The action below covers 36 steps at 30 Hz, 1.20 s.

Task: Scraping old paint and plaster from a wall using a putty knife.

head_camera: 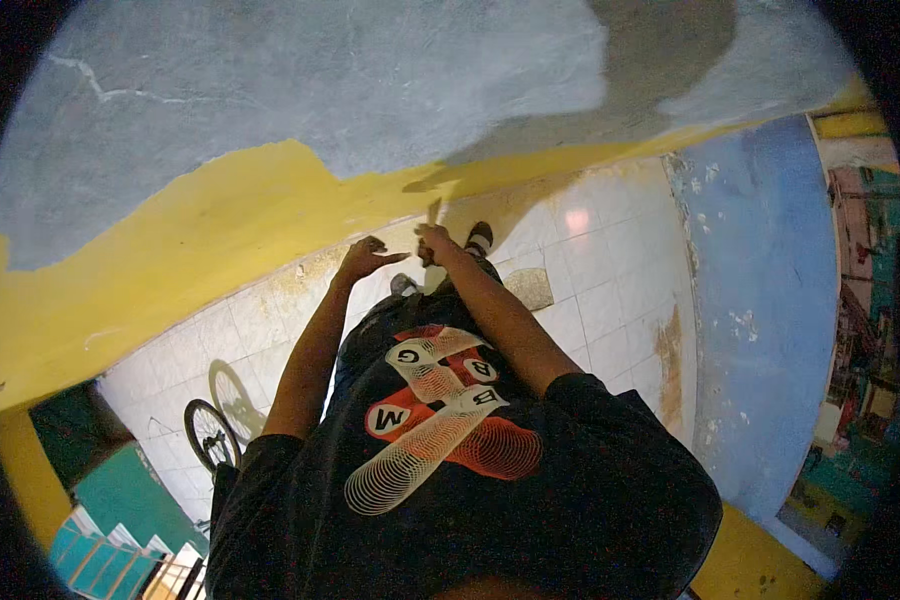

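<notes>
My left hand [367, 259] is raised in front of me with its fingers apart and nothing visible in it. To its right, my right hand [433, 244] is closed around the handle of a small flat tool, perhaps a scraper or putty knife [434, 212], whose end points up towards the wall. A small blurred dark part shows just under that hand; what it is cannot be told. Beyond both hands stands a painted wall [255, 195], yellow low down and patchy grey above. My shadow falls across it.
Pale floor tiles [600, 262] lie below, with a rough brownish patch [529, 289] near my sandalled foot [480, 238]. A bicycle wheel [211, 436] stands at lower left, near steps with railings [109, 555]. A blue wall [757, 322] runs along the right.
</notes>
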Motion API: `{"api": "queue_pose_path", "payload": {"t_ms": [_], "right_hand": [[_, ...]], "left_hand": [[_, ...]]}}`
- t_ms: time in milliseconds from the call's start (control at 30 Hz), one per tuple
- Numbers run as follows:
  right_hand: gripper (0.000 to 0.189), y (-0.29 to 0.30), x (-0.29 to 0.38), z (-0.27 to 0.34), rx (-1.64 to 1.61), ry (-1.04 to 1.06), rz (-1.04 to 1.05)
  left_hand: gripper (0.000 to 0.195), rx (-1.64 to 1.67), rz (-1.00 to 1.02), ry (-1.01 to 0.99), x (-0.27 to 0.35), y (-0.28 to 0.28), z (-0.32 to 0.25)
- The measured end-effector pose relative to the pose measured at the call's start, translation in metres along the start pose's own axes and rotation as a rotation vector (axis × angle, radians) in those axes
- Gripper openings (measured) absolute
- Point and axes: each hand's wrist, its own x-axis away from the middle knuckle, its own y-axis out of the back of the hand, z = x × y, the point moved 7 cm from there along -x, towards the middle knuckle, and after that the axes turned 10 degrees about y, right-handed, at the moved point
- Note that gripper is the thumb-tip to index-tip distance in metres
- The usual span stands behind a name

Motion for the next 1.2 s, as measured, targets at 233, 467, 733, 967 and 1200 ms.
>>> {"api": "queue_pose_path", "payload": {"t_ms": [233,467,733,967,1200], "right_hand": [[0.051,0.152,-0.035,-0.027,0.244,0.396,-0.252],[0.053,0.256,0.073,-0.035,0.382,0.68,-0.489],[0.037,0.315,0.071,-0.103,0.592,0.72,-0.502],[0.031,0.222,0.02,0.014,0.16,0.357,0.038],[0.013,0.072,0.084,0.111,-0.144,0.316,0.269]], "left_hand": [[0.057,-0.673,-0.129,-0.312,0.072,-0.079,0.168],[0.057,-0.17,0.064,0.672,0.178,-0.162,0.318],[0.036,0.262,0.007,0.434,0.132,-0.14,0.213],[0.039,0.341,-0.177,0.178,0.069,-0.067,0.075],[0.079,0.779,0.116,-0.144,0.07,-0.048,-0.137]]}}
